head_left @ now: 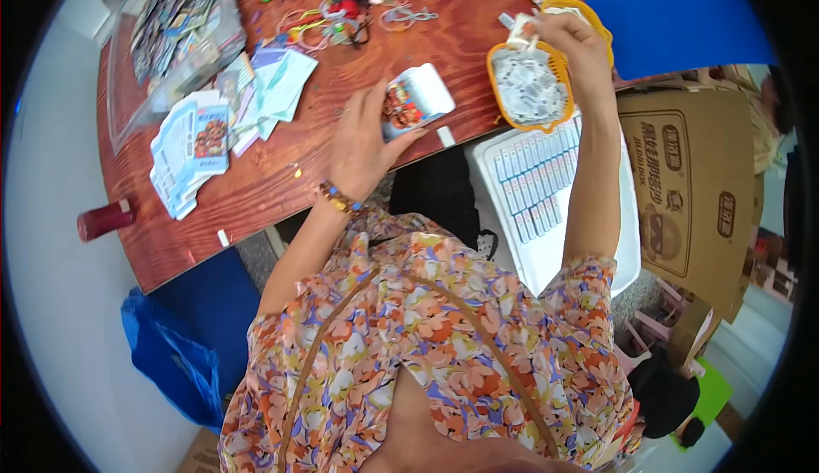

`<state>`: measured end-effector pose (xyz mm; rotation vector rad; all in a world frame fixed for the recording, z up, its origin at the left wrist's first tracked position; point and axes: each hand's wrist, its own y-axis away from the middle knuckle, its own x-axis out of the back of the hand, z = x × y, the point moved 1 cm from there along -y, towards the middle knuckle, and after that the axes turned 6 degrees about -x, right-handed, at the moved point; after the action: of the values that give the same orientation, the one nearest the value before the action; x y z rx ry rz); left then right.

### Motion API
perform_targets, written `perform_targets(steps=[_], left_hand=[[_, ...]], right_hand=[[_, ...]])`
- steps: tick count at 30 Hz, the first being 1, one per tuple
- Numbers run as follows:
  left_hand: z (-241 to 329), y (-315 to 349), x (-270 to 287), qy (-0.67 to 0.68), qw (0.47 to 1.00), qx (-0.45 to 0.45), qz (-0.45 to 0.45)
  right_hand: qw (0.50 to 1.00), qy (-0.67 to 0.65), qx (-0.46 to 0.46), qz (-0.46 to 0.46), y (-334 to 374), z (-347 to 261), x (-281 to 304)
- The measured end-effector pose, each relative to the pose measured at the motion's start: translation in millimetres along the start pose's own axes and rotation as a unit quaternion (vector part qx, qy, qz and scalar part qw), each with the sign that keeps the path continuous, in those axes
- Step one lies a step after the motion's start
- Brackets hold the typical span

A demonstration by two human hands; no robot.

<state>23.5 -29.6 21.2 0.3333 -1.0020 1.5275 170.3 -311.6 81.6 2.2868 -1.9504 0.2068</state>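
Observation:
My left hand is wrapped round a small printed box at the table's near edge, its white flap standing open. Farther right, my right hand pinches a small white packet above an orange basket. Small clear-and-white packets fill that basket. Partly behind my right hand is a second orange basket. A little white piece lies at the table edge beside the box.
Flat printed box blanks and pastel papers lie left, near a clear bin of cards. Colourful hair ties are piled at the back. A white tray holds rows of small boxes beside a carton.

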Motion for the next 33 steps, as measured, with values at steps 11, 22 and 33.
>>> perform_targets(steps=[11,22,33], left_hand=[[-4.4,9.6,2.6,-0.001,1.000,-0.005,0.021],[-7.1,5.4,8.2,0.062,0.993,0.066,0.073],[-13.9,10.7,4.6,0.067,0.991,0.051,0.102]], right_hand=[[0.959,0.238,0.129,-0.087,46.5,6.2,-135.8],[0.926,0.260,0.269,0.051,95.1,11.1,-151.3],[0.994,0.047,0.098,-0.016,91.0,30.1,-178.2]])
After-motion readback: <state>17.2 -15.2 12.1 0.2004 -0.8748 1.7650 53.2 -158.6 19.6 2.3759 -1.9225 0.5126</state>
